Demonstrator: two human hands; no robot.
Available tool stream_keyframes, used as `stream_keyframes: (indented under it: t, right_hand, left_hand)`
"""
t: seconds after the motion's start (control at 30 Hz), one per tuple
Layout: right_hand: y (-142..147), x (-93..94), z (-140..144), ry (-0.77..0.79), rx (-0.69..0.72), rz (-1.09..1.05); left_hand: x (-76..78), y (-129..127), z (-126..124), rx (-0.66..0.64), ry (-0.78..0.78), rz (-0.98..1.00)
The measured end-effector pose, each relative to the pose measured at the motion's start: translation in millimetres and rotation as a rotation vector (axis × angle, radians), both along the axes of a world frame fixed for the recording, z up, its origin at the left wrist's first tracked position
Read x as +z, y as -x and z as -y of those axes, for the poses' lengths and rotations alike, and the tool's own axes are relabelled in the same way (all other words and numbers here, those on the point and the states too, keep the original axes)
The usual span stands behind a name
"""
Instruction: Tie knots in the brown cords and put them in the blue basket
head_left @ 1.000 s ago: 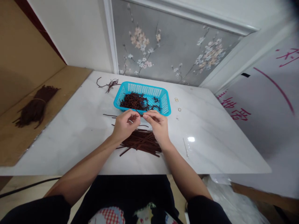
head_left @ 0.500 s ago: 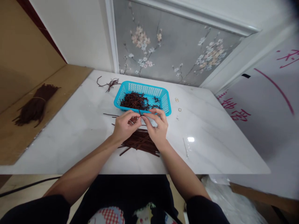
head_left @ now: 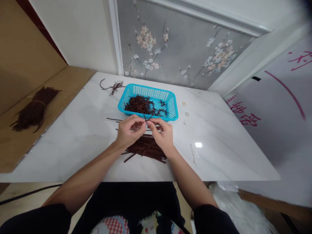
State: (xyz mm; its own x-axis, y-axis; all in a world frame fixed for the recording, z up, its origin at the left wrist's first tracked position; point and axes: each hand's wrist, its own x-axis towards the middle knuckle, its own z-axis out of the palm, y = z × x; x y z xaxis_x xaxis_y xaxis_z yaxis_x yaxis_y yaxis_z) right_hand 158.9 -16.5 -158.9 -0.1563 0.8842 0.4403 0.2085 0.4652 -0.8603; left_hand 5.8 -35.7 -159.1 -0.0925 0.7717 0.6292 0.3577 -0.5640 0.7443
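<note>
Right hand (head_left: 163, 131): in the head view, its fingers have curled in from a looser, more spread pose half a second ago; thumb and forefinger now pinch a thin brown strip (head_left: 145, 118).
Left hand (head_left: 129, 131): hardly shifted; thumb and forefinger pinch the same strip, fingertips almost meeting the right hand's.
Strip: between the two hands, just short of the basket's near rim; two dark ends now poke up in a V, where one showed clearly before.
Blue basket (head_left: 172, 107): at 12 o'clock from the hands, with a heap of short brown pieces (head_left: 138, 104) mostly in its left half.
Brown strips (head_left: 146, 148): a loose pile at 6 o'clock, on the white counter (head_left: 219, 146).
Banded bundle (head_left: 35, 109): at 9 o'clock, on cardboard (head_left: 80, 78).
Small rings (head_left: 184, 103): at 2 o'clock.
Risk: the strip could slip if either pinch slackens, or snap if pulled too hard; an end might snag on the basket rim, being so near.
Hard to see: the crossing of the strip, covered by fingertips; the pile's upper edge, behind both hands; a pale sliver (head_left: 193, 154) at 4 o'clock, unclear.
</note>
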Motion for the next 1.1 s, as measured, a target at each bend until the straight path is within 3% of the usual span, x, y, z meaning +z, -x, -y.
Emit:
stream_keyframes:
  t: [0.17,0.37,0.67,0.9,1.1]
  right_hand:
    - [3.8,-4.4,3.2,-0.198,-0.093,0.253]
    - [9.5,-5.9,5.9,-0.088,-0.112,0.28]
    - [4.1,-4.5,1.2,-0.28,-0.159,0.383]
    - [3.0,-6.0,0.1,-0.326,-0.184,0.536]
    - [4.1,-8.2,0.1,-0.312,-0.193,0.55]
  left_hand:
    - [-0.7,1.7,-3.4,0.039,-0.109,-0.117]
    - [-3.2,5.5,-8.6,0.025,-0.253,-0.238]
    - [-3.4,8.1,-7.1,0.175,-0.25,-0.442]
    - [0.3,5.2,-6.5,0.344,-0.284,-0.714]
    - [-0.1,7.1,-7.0,0.312,-0.295,-0.679]
